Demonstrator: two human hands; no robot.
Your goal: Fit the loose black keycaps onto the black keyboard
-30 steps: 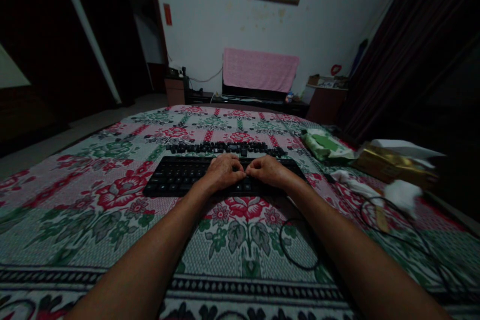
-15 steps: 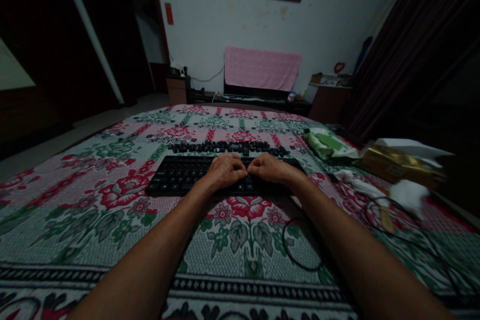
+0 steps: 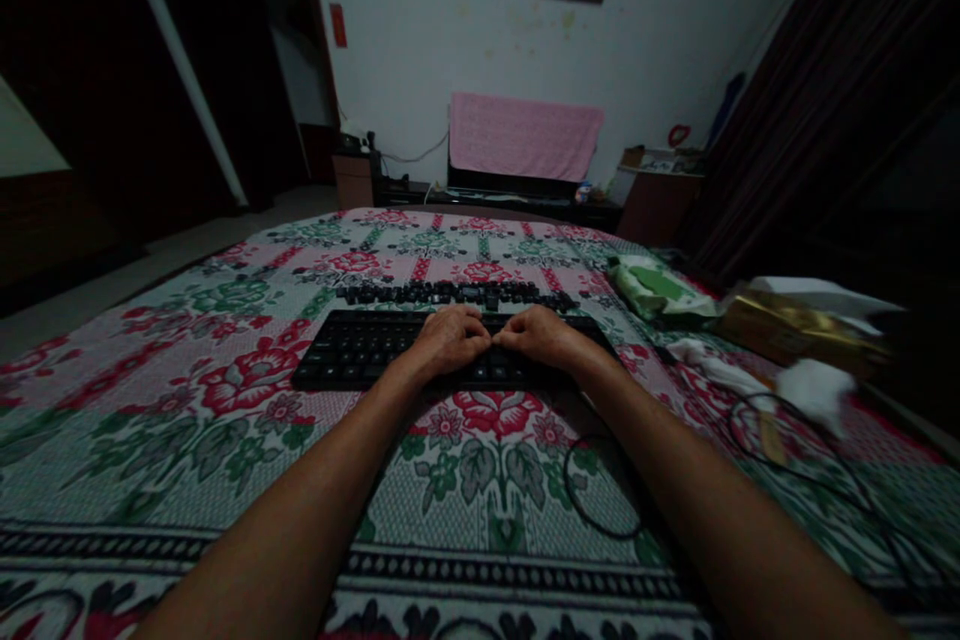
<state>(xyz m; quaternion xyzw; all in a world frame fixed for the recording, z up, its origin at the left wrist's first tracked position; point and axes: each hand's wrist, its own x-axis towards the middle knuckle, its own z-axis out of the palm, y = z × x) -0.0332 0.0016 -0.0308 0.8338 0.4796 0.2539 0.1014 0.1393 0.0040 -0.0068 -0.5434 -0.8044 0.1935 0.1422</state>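
A black keyboard lies flat on the patterned bedspread in front of me. Over its middle, my left hand rests with curled fingers, the thumb and fingertips drawn together at the keys. My right hand is bent in a pinch just beside it, its fingertips nearly touching those of the left. Whatever is between the fingers is too small or hidden to make out. Behind the keyboard runs a row of loose black keycaps. Both hands and the right forearm cover part of the keyboard's right half.
The floral bedspread covers the bed. On the right are a green-and-white wipes pack, a golden box, crumpled white tissue and a looped black cable. A pink cloth hangs by the far wall.
Both hands keep their place over the keyboard. Only a slight shift shows at the fingertips; the keycap row looks the same.
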